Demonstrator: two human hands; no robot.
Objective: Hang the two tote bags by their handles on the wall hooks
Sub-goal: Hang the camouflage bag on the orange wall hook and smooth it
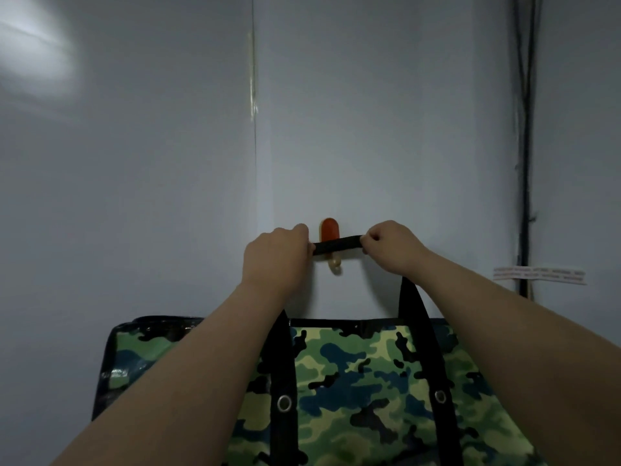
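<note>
Both hands raised to a pale grey wall (403, 129), stretching the black webbing handle (337, 244) of a glossy green-and-navy camouflage tote bag (353, 381) flat across an orange-topped wall hook w/ a pale rounded tip (329, 230). Left hand (277, 255) fisted tight around the strap's left end, right hand (391, 245) pinching its right end, fingers curled closed; nothing else gripped. Bag body hanging below, against the wall, between the forearms, weight apparently carried by the hands. Strap crossing in front of the hook plate, above the tip; caught behind the tip or not, can't tell.

Risks, as judged: letting go early w/ the strap only in front of the tip, so the bag drops; strap perched on the rounded tip, sliding off under load; a stick-on type hook, if that, peeling away under a downward jerk.

Count: 1 bag in sight, 2nd not in view; 1 hook visible; 1 handle stretched between the hands, whether a 2nd lies behind it not clear; 2 metal eyelets (284, 403) on the front straps; 1 white label (537, 274) & dark cables (524, 163) at right
</note>
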